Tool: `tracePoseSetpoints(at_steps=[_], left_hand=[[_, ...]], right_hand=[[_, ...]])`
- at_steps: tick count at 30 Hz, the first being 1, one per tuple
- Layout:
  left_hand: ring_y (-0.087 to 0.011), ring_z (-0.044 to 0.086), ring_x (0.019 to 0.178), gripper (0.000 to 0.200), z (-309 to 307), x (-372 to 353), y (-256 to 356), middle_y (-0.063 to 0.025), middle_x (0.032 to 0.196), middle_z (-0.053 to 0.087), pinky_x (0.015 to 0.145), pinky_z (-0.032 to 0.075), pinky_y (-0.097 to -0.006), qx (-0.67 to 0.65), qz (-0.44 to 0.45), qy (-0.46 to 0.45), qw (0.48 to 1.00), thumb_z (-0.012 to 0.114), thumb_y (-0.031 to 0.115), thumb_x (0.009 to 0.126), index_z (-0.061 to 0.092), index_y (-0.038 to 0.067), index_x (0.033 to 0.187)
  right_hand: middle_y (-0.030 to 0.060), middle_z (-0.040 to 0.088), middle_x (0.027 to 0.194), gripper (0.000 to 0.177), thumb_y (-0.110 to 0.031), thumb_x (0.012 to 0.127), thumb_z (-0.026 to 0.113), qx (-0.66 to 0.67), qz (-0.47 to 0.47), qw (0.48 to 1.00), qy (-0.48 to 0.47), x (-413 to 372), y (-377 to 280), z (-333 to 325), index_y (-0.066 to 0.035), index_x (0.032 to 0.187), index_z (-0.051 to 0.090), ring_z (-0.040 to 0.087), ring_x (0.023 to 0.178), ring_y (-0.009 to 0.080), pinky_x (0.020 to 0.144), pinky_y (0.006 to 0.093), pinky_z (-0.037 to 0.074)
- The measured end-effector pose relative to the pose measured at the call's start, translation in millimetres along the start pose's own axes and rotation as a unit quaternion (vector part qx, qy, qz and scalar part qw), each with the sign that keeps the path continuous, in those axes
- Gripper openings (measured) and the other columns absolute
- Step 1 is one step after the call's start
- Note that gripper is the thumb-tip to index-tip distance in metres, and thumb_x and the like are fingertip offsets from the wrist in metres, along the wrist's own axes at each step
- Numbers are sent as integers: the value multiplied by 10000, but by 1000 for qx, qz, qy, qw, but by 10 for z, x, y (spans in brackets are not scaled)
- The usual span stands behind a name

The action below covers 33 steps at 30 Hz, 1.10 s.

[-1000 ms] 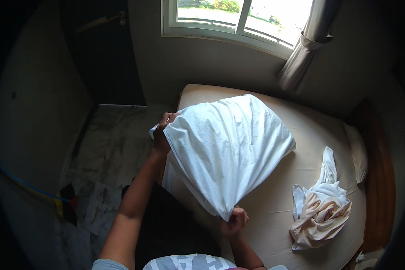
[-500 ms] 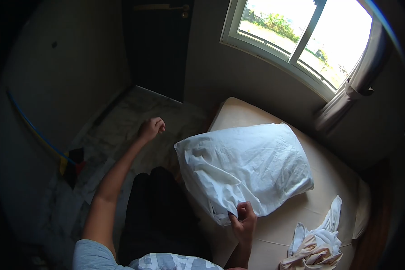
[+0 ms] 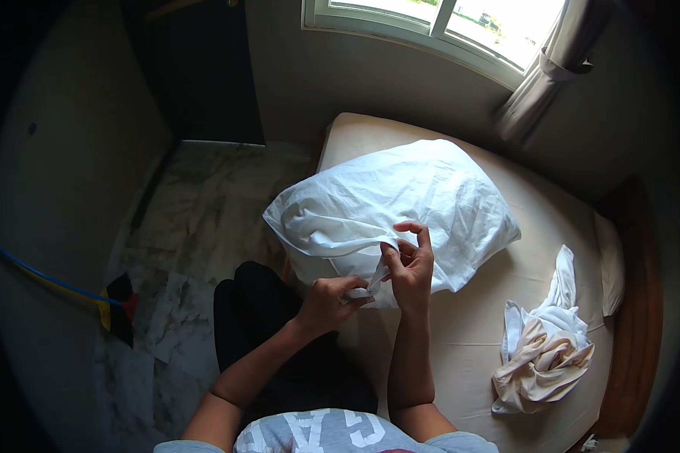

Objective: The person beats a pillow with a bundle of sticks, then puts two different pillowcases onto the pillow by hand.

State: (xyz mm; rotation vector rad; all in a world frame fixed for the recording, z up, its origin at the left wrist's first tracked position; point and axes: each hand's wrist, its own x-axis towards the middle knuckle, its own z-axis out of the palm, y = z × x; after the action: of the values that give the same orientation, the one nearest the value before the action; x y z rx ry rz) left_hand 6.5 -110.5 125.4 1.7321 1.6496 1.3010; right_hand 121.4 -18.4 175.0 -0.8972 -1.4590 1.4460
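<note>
A pillow in a white pillowcase (image 3: 423, 192) lies on the bed in front of me, its near edge loose and creased. My left hand (image 3: 331, 300) pinches the pillowcase's edge close to my lap. Just right of it and slightly higher, my right hand (image 3: 409, 264) grips another part of the same edge between thumb and fingers, with the index finger raised. A short stretch of white cloth runs between both hands. The fabric inside each grip is partly hidden by the fingers.
The bed's mattress (image 3: 468, 332) has a beige sheet. At right lie crumpled white and beige cloths (image 3: 544, 355), near another pillow (image 3: 608, 264) and the wooden headboard (image 3: 638, 302). A window (image 3: 431, 26) and tied curtain (image 3: 548, 72) are beyond. A dark door (image 3: 196, 75) stands at left.
My left hand has come from the air at left to the pillowcase edge and taken hold. My right hand has lifted its part of the cloth. The view has tilted downward.
</note>
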Motion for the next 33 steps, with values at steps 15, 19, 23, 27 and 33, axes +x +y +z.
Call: tracePoseSetpoints(at_steps=[15, 19, 23, 27, 33], left_hand=[[-76, 582, 750, 131, -67, 143, 153, -40, 797, 637, 666, 456, -201, -333, -129, 58, 932, 614, 90, 821, 616, -24, 885], [-73, 581, 767, 126, -69, 151, 248, -39, 806, 629, 683, 459, -201, -363, -119, 29, 924, 612, 78, 820, 606, -18, 903], [-78, 583, 808, 148, -118, 124, 298, -37, 845, 620, 717, 465, -207, -306, -84, 30, 948, 649, 61, 789, 595, 0, 912], [-130, 603, 753, 243, -217, 171, 362, -41, 828, 631, 690, 474, -243, -187, -37, 85, 978, 726, 167, 721, 615, 44, 899], [-192, 556, 809, 371, -344, 186, 502, -23, 849, 607, 715, 446, -313, 73, 152, 140, 976, 766, 315, 632, 616, 107, 900]], right_hand=[[65, 591, 954, 275, -83, 733, 693, -127, -148, 980, 36, -575, 258, -85, -68, 958, 536, 574, 834, 152, 630, 242, 452], [54, 592, 816, 211, -78, 699, 712, -174, -221, 957, 72, -552, 314, -32, -61, 853, 568, 545, 700, 155, 591, 261, 434], [58, 586, 759, 161, -47, 701, 699, -141, -257, 950, 106, -548, 321, 16, -51, 803, 574, 518, 631, 153, 555, 257, 415], [58, 574, 725, 134, -29, 708, 684, -87, -238, 957, 138, -544, 376, 53, -40, 778, 571, 511, 614, 143, 551, 247, 410], [52, 548, 684, 119, -23, 715, 674, -91, -215, 962, 145, -532, 316, 87, -35, 759, 565, 504, 587, 127, 535, 246, 409]])
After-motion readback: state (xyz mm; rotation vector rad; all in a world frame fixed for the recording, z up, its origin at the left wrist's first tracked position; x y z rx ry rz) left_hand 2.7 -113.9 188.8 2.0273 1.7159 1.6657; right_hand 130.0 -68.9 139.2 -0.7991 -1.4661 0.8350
